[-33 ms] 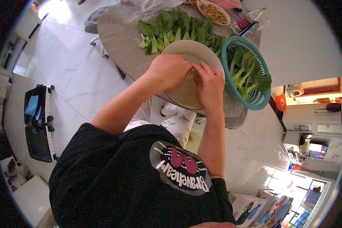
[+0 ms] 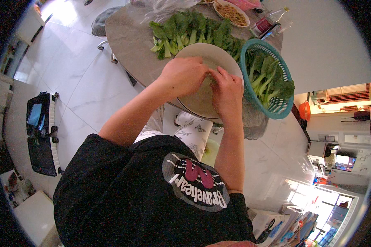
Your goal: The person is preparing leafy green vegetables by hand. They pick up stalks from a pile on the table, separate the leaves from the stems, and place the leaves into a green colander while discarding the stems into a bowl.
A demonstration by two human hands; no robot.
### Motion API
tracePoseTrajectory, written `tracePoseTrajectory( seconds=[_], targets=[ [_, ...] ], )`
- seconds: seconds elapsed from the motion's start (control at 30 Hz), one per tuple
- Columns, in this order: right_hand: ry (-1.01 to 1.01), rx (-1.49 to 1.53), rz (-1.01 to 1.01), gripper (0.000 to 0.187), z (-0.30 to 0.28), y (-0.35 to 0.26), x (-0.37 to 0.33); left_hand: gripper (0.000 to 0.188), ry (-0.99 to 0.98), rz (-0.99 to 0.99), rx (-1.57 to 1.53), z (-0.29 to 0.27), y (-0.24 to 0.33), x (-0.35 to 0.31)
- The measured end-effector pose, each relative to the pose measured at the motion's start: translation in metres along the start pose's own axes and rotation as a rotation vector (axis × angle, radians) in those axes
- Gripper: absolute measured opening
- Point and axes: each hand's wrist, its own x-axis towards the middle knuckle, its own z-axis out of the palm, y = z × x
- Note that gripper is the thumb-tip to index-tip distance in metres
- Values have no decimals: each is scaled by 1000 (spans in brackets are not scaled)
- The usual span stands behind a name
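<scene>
A wide, pale round basin [image 2: 202,50] stands at the near edge of the table, with cloudy greenish liquid in it. My left hand [image 2: 186,75] and my right hand [image 2: 227,91] meet over its middle, their fingertips pinched close together. Whatever lies between the fingers is too small and covered to make out. Behind the basin, leafy greens with pale stalks [image 2: 181,35] lie in a row on the table. To the right of my right hand, a teal plastic basket [image 2: 246,68] leans at the table edge, holding more leafy greens [image 2: 264,80].
Toward the back of the table [image 2: 127,37] are a plate of food [image 2: 232,15], a glass bottle with a red label [image 2: 264,25] and a clear plastic bag [image 2: 165,9]. A dark stool [image 2: 101,22] is at the far left. Part of a light green container [image 2: 210,151] shows below the table.
My left hand has shifted very slightly over the basin. Everything else stays in place.
</scene>
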Motion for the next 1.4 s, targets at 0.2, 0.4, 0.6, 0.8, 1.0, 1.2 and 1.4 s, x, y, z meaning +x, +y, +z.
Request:
tracePoseTrajectory(
  seconds=[0.2, 0.4, 0.6, 0.8, 1.0, 1.2, 1.4],
  targets=[
    [-133, 55, 155, 18, -8, -1, 0, 15, 132, -138, -428, -10, 3, 0],
    [-335, -73, 281, 18, -18, -17, 6, 13, 281, 124, -347, 1, -4, -3],
    [-449, -172, 159, 20, -10, -15, 2, 18, -208, 77, 222, -9, 8, -3],
    [-497, -267, 107, 22, -9, -15, 1, 16, -333, 36, 283, -13, 12, 0],
    [-338, -1, 220, 16, -12, -12, 2, 14, 101, -7, -197, -9, 2, -3],
    [-85, 271, 100, 16, -5, 8, -1, 9, 230, -77, -513, -17, 4, -3],
    [92, 571, 309, 13, -5, 12, 3, 19, 250, -94, -571, -9, -3, -7]
  ],
)
